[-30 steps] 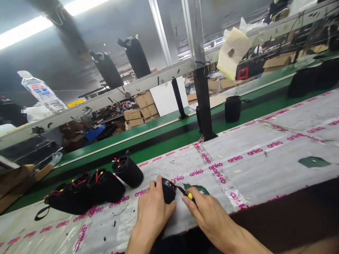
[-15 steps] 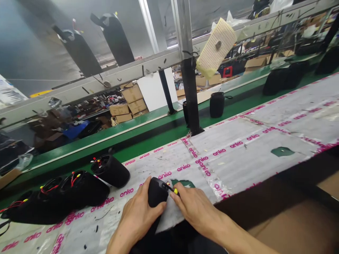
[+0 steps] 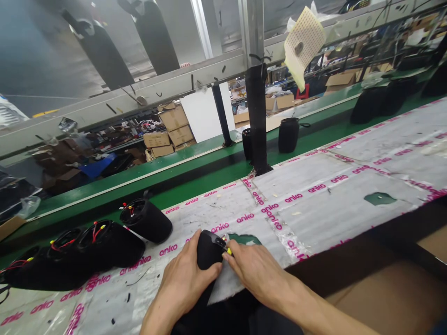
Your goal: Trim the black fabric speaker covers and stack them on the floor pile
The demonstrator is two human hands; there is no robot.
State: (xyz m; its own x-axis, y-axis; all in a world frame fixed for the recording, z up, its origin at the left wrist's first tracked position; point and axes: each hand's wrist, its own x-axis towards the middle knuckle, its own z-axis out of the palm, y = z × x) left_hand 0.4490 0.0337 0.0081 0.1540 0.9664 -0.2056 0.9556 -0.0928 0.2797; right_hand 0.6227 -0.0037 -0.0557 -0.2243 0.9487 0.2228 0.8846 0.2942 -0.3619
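Observation:
A black fabric-covered cylinder (image 3: 208,251) is gripped by my left hand (image 3: 185,277), with the fingers behind it and the thumb across its near side. My right hand (image 3: 256,272) pinches a small tool with a yellow and black handle (image 3: 228,251). The tool's dark tip meets the recessed strip at the upper right edge of the cylinder. What the tip does inside the recess is too small to tell. Below my hands, the lower end of the cylinder merges with dark clothing.
Several black cylinders with red wires (image 3: 104,242) lie at the left. A dark post (image 3: 256,116) rises at the table's back edge. Another black cylinder (image 3: 288,135) stands on the green conveyor (image 3: 195,179). A yellow perforated sheet (image 3: 307,42) hangs from the rail.
The view has shifted slightly, and the hanging yellow sheet has swung. My right hand's tool now sits a little lower and closer against the cylinder. Both grips remain.

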